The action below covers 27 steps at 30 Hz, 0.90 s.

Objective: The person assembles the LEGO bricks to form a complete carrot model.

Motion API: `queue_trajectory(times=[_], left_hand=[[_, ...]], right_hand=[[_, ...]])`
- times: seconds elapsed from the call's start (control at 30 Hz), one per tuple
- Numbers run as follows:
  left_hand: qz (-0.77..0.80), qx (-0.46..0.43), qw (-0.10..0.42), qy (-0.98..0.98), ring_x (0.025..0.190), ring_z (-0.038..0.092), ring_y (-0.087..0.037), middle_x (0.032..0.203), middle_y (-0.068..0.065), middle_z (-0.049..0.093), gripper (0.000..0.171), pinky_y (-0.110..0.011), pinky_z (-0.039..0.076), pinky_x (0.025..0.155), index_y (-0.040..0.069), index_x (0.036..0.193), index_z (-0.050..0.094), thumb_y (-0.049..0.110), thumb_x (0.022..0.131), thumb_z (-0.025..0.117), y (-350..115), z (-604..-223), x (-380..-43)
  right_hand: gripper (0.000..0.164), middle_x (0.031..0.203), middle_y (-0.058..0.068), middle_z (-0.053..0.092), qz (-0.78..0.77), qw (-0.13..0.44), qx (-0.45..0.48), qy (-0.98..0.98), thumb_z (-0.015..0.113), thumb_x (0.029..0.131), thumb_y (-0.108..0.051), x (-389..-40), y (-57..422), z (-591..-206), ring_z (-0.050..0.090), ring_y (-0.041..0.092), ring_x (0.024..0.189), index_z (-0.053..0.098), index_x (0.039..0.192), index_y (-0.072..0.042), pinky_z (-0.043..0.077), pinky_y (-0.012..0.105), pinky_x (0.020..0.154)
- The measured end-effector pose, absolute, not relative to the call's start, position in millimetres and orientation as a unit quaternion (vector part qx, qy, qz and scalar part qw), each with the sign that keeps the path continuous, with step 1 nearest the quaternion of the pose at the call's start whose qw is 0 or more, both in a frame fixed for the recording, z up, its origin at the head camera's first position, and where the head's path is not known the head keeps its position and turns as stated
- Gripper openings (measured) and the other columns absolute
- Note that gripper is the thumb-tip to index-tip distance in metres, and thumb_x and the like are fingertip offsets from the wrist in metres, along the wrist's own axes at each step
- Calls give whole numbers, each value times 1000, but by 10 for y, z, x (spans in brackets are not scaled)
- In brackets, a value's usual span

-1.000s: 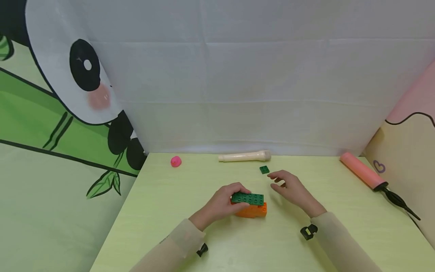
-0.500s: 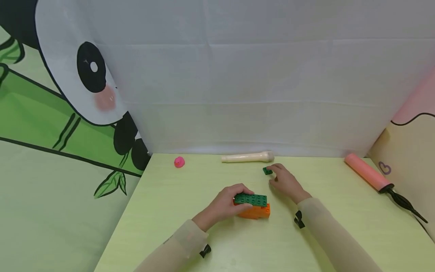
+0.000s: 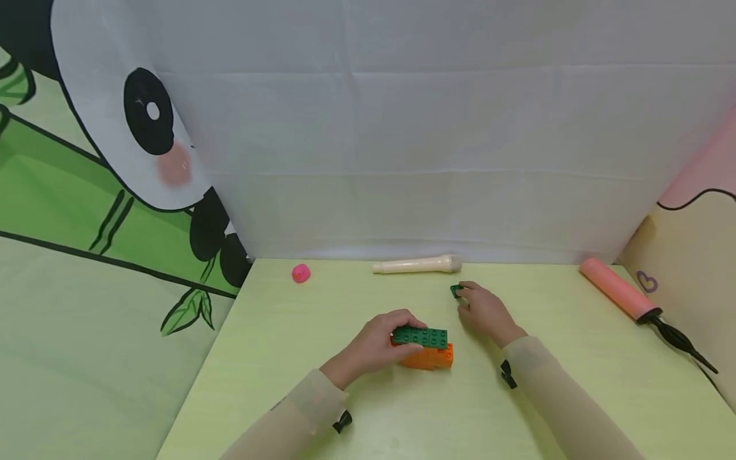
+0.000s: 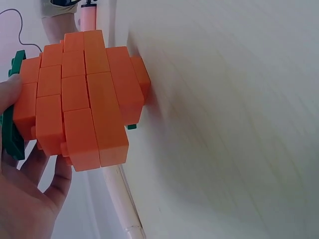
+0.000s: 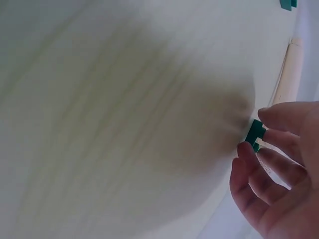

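Observation:
My left hand [image 3: 376, 338] grips a stepped build of orange toy building bricks [image 3: 427, 359] topped by a row of green bricks [image 3: 420, 337]. In the left wrist view the orange bricks [image 4: 75, 99] taper in steps, and the thumb lies against the green layer [image 4: 14, 134]. Farther back and to the right, my right hand [image 3: 485, 313] pinches a small green brick [image 3: 455, 291] by its edge. From the right wrist, this green brick [image 5: 254, 133] shows between the fingertips, partly covered by them.
A cream microphone-shaped stick [image 3: 416, 264] lies along the back edge of the table, with a small pink toy [image 3: 301, 273] to its left. At the right edge lies a pink hand pump [image 3: 618, 289] with a black nozzle. Printed cloth surrounds the table.
The right hand has reached forward to the small green brick, taken it between its fingers and shifted it slightly right. The left hand keeps its hold on the brick build.

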<state>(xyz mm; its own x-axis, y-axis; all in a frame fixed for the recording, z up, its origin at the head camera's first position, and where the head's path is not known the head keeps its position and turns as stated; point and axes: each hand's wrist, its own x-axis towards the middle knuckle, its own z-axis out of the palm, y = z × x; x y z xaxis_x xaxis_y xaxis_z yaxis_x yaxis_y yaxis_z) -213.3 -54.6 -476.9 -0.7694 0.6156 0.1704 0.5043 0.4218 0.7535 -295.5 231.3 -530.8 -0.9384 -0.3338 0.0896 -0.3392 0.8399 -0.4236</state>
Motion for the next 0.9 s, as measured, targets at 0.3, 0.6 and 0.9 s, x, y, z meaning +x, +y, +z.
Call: queue_trajectory(times=[0.3, 0.6, 0.9], left_hand=[[412, 342, 46, 843, 101, 63, -8, 116, 10, 68, 31, -30, 53, 94, 19, 126, 69, 31, 98, 77, -676, -4770, -2128], [387, 360, 21, 849, 101, 62, -8, 116, 8, 68, 31, -32, 53, 95, 17, 125, 69, 31, 99, 76, -681, -4800, -2146], [384, 360, 22, 850, 102, 62, -7, 116, 9, 67, 30, -31, 52, 95, 18, 125, 69, 30, 98, 77, -673, -4796, -2145]], right_hand=[[14, 118, 18, 71, 205, 71, 196, -956, 82, 87, 1, -2905, 2393, -5316, 71, 34, 102, 72, 98, 1, 57, 50, 89], [23, 102, 12, 67, 189, 52, 183, -963, 83, 88, -5, -2908, 2423, -5314, 65, 27, 85, 69, 106, 0, 58, 48, 79], [37, 110, 15, 64, 215, 17, 167, -962, 82, 89, -16, -2880, 2446, -5314, 63, 27, 90, 72, 118, 4, 56, 50, 86]])
